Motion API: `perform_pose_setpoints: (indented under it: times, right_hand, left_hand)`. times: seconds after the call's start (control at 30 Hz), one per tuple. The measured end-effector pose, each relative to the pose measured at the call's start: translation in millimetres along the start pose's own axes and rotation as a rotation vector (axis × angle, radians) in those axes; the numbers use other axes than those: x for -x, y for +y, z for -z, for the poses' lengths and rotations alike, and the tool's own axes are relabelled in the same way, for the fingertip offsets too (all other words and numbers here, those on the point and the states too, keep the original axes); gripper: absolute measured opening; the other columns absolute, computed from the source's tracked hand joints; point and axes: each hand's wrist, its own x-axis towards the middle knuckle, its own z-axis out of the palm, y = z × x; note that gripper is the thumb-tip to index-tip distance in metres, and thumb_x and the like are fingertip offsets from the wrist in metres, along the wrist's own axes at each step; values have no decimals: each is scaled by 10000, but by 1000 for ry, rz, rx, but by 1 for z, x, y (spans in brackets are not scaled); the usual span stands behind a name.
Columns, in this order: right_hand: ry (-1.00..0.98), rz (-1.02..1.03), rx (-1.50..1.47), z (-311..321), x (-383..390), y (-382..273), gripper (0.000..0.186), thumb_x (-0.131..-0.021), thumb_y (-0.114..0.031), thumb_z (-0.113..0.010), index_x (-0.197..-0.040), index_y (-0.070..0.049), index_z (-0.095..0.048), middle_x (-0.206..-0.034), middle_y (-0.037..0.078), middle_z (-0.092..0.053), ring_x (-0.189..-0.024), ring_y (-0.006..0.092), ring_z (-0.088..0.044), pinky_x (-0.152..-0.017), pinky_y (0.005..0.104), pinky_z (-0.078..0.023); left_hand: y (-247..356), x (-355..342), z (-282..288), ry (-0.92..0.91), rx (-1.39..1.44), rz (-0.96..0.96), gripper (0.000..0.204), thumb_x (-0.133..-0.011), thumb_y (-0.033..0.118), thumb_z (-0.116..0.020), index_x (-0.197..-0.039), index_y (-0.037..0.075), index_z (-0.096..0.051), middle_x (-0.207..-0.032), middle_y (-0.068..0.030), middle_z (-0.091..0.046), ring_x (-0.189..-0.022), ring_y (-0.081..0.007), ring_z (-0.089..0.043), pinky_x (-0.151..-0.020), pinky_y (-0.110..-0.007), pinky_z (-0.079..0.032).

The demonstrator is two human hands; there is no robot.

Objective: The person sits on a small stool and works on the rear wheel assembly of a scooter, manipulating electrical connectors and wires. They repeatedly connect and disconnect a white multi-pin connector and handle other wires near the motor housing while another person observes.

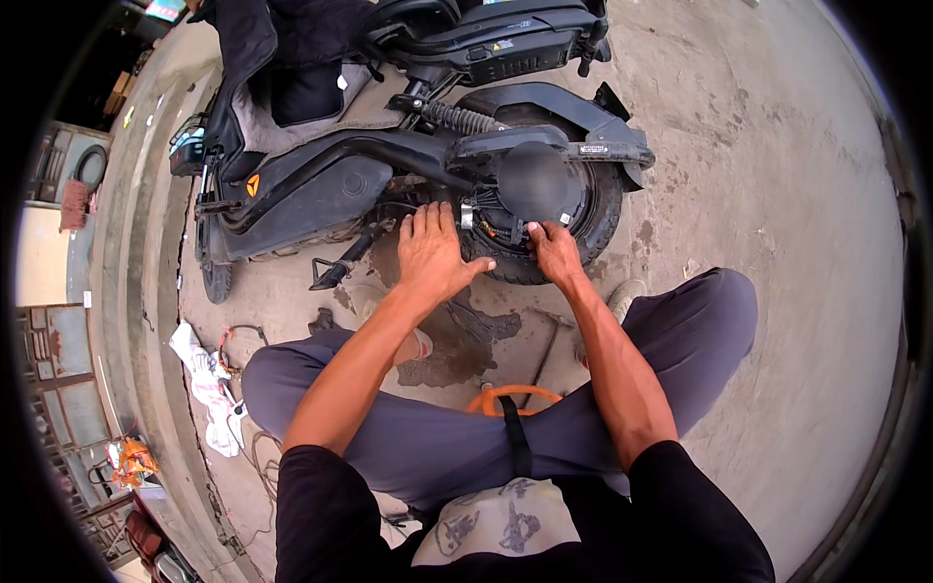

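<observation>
A dark electric scooter [301,204] is in front of me, its rear wheel [607,209] nearest my hands. My left hand [431,255] has its fingers stretched out and the thumb spread, over the area left of the rear tyre; whether it touches the scooter I cannot tell. My right hand [556,251] is closed in a pinch at the lower side of the wheel hub, and what is between its fingers is hidden. Beside the hub run dark cables [491,199] and a small silver metal part [467,215]. A round blurred patch covers the hub's middle.
A kickstand [340,267] sticks out below the scooter's body. Between my feet are a dark wet stain [452,340] and a long thin metal tool [546,352]. An orange stool [530,394] is under me. A white cloth [209,389] and cables lie left, near a concrete step [146,291].
</observation>
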Motion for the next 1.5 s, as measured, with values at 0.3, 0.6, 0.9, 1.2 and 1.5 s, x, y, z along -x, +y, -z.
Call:
perform_pose_setpoints:
  times: [0.3, 0.6, 0.9, 1.2, 1.5]
  right_hand:
    - [-234, 133, 112, 13, 5, -2, 347, -1014, -319, -584, -1095, 13, -644, -895, 202, -709, -869, 363, -682, -813, 434, -507]
    - [-196, 310, 286, 11, 7, 0, 313, -1037, -293, -547, -1061, 12, -613, -936, 266, -679, -858, 439, -648, -770, 468, -500]
    - [-278, 5, 173, 18, 0, -12, 486, -1065, -416, -473, -963, 25, -647, -771, 228, -681, -787, 483, -635, -730, 504, -484]
    - [-311, 140, 121, 16, 1, -7, 320, -1041, -286, -545, -1037, 28, -606, -867, 222, -686, -790, 431, -631, -740, 464, -486]
    - [-266, 176, 125, 13, 8, -5, 434, -1063, -388, -509, -983, 28, -601, -716, 145, -623, -675, 298, -595, -680, 422, -476]
  left_hand:
    - [42, -10, -81, 233, 191, 254, 1265, -644, 615, -851, -1448, -184, -289, -1496, -335, -375, -1510, -430, -197, -1238, -596, -78]
    - [32, -14, -91, 358, 222, 177, 1212, -627, 654, -833, -1359, -207, -394, -1399, -344, -479, -1437, -438, -352, -1233, -601, -126]
    - [27, -14, -94, 393, 147, 123, 1211, -629, 697, -812, -1334, -208, -425, -1359, -320, -542, -1432, -441, -380, -1211, -637, -155]
    - [30, -17, -86, 327, 181, 158, 1173, -617, 640, -852, -1336, -194, -447, -1350, -337, -544, -1418, -438, -406, -1227, -597, -171]
    - [30, -16, -82, 360, 138, 157, 1209, -563, 647, -870, -1333, -188, -456, -1274, -306, -592, -1247, -381, -550, -1231, -548, -222]
